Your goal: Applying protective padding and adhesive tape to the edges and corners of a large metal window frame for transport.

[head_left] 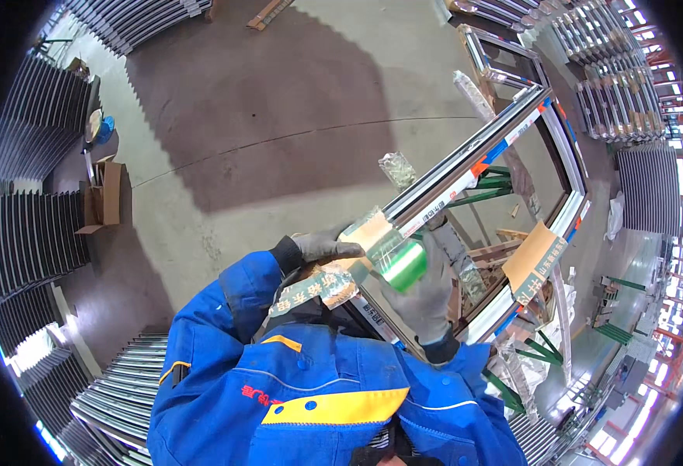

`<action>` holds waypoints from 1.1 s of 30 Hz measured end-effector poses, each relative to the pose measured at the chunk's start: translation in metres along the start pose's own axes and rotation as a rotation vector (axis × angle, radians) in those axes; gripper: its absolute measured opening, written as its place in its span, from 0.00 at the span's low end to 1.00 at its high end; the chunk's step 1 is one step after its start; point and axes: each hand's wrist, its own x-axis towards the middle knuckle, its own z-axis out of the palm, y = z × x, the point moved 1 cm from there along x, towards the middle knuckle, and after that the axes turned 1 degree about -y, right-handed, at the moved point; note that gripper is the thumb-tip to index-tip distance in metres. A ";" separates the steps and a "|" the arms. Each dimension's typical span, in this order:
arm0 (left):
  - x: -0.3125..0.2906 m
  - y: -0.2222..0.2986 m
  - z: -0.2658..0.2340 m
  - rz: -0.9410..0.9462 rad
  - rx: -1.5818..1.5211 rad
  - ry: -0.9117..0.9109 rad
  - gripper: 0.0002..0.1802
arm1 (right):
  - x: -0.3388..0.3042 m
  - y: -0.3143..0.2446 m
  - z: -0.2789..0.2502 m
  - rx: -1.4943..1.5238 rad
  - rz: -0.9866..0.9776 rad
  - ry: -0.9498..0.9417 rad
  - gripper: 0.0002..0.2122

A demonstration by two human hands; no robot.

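Note:
In front of me lies a large window frame (pixel 477 167) with dark and silver rails and printed film strips along its sides. My gloved left hand (pixel 322 246) presses on a piece of brown cardboard (pixel 368 233) wrapped over the frame's near left part. A roll of clear packing tape (pixel 405 266) with a green core is held in my gloved right hand (pixel 427 303), beside that cardboard. Tape appears to run from the roll onto the cardboard. Crumpled film and printed cardboard (pixel 310 291) lie under my left wrist. Another cardboard wrap (pixel 535 260) covers the frame's right side.
Green metal supports (pixel 489 186) and wooden pieces show through the frame. A smaller frame (pixel 504 58) stands beyond it. Stacked profiles (pixel 34 248) line the left, with an open carton (pixel 107 194) beside them. Wrapped bundles (pixel 617 101) stand at the far right.

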 end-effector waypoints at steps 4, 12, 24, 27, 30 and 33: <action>0.001 -0.015 -0.006 -0.294 -0.268 0.010 0.43 | -0.068 0.061 0.018 -0.088 0.127 -0.106 0.48; 0.018 -0.068 -0.042 -0.333 -0.156 0.221 0.35 | -0.112 0.150 0.150 -0.033 0.031 -0.518 0.34; 0.009 -0.094 -0.051 -0.192 0.276 0.152 0.26 | -0.107 0.184 0.239 -0.124 0.140 -0.657 0.47; 0.008 -0.134 -0.095 -0.245 0.174 0.143 0.19 | -0.089 0.175 0.215 0.128 0.205 -0.566 0.39; 0.025 -0.117 -0.080 -0.272 -0.093 0.157 0.20 | -0.093 0.183 0.199 0.203 0.291 -0.558 0.46; 0.054 -0.090 -0.075 -0.529 -0.937 -0.202 0.32 | -0.092 0.188 0.192 0.231 0.292 -0.558 0.46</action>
